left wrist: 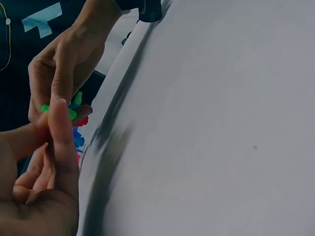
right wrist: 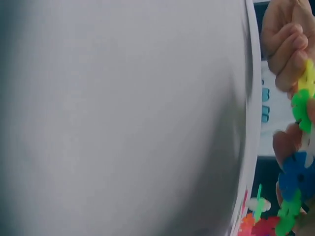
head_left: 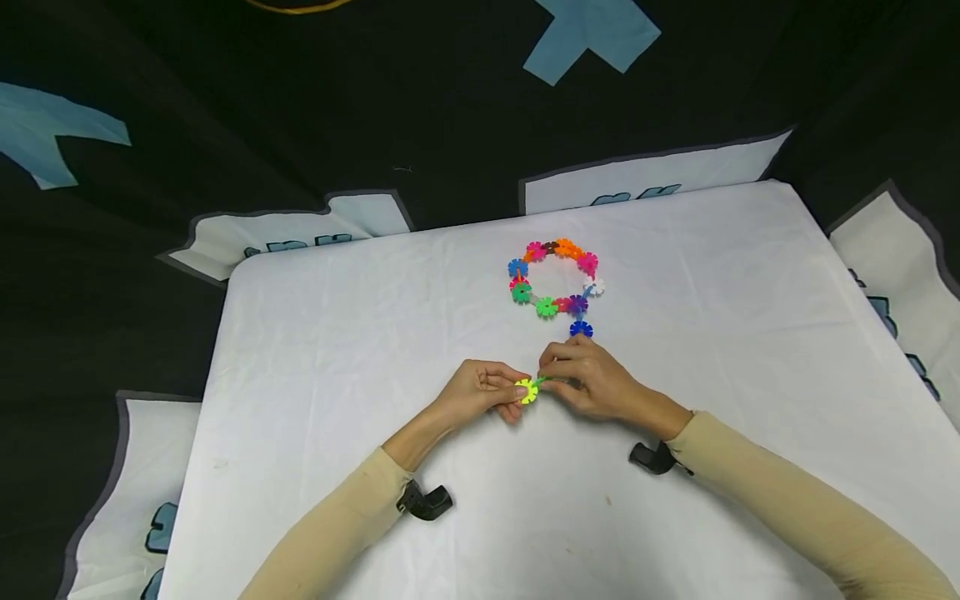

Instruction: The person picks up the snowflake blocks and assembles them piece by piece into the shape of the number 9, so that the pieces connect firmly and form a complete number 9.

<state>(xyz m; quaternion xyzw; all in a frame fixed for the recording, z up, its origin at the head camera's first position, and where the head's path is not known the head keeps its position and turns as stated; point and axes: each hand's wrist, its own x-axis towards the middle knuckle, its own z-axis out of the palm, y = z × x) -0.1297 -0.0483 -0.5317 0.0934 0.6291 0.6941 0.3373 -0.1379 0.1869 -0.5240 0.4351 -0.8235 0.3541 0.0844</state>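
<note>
My left hand point(head_left: 483, 390) pinches a yellow flower-shaped interlocking disc point(head_left: 529, 393) between thumb and fingers. The right hand point(head_left: 592, 382) meets it from the other side, holding a green flower-shaped disc point(right wrist: 300, 111) against the yellow one. In the right wrist view the two discs touch; whether they are slotted together I cannot tell. A white disc point(right wrist: 309, 141) and a blue disc point(right wrist: 296, 178) show by the right fingers. Just beyond the right fingertips, a dark blue disc point(head_left: 581, 329) hangs off a ring of joined multicoloured discs point(head_left: 546, 307) lying on the table.
A white cloth covers the table point(head_left: 360, 333), its far edge behind the disc ring. Black cloth with blue shapes point(head_left: 592, 37) hangs beyond it. Each wrist wears a black camera mount point(head_left: 426, 502) close above the tabletop.
</note>
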